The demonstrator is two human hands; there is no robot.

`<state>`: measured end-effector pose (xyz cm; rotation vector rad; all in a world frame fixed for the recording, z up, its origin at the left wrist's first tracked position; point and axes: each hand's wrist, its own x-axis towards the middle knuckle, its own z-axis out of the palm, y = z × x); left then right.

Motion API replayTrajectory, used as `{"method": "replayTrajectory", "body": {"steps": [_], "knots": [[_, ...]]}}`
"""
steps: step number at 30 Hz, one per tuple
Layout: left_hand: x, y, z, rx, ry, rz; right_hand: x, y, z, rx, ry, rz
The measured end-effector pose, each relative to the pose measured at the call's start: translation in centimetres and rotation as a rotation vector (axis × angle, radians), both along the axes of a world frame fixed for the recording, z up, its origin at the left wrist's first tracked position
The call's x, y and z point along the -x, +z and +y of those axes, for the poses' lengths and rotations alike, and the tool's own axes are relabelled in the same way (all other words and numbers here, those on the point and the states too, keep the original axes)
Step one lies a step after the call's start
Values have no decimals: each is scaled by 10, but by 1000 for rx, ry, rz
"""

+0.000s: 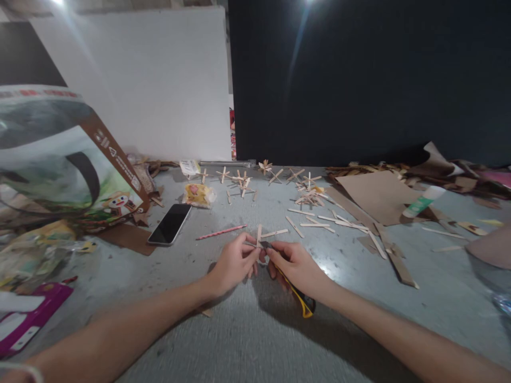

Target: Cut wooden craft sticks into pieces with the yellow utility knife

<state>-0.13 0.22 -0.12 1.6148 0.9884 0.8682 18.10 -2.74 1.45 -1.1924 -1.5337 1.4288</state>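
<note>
My left hand point(233, 261) is closed, pinching a wooden craft stick point(259, 234) that points up between my hands. Wrapped in my right hand point(300, 270) is a yellow-and-black utility knife point(306, 306); its handle end sticks out below the palm and its tip meets the lower part of the stick. How far the blade is out cannot be made out. Just beyond the fingers lies another loose stick point(275, 233), beside a pink patterned pencil point(221, 232). Several crossed-stick pieces point(244, 186) are spread farther back.
A black phone point(171, 224) lies left, near a large printed bag point(72, 165) and a purple object point(35, 316). To the right are loose sticks point(347, 222), cardboard point(375, 198) and a glue stick point(423, 202). White point(136, 80) and black point(359, 80) panels stand behind.
</note>
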Motion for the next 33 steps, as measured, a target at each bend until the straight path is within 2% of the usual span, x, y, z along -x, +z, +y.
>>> {"method": "replayTrajectory", "body": {"steps": [13, 33], "knots": [[-1, 7, -2, 9, 10, 4, -1, 0, -1, -17, -20, -15], [-2, 3, -1, -16, 17, 38, 0, -2, -3, -11, -76, -38]]}}
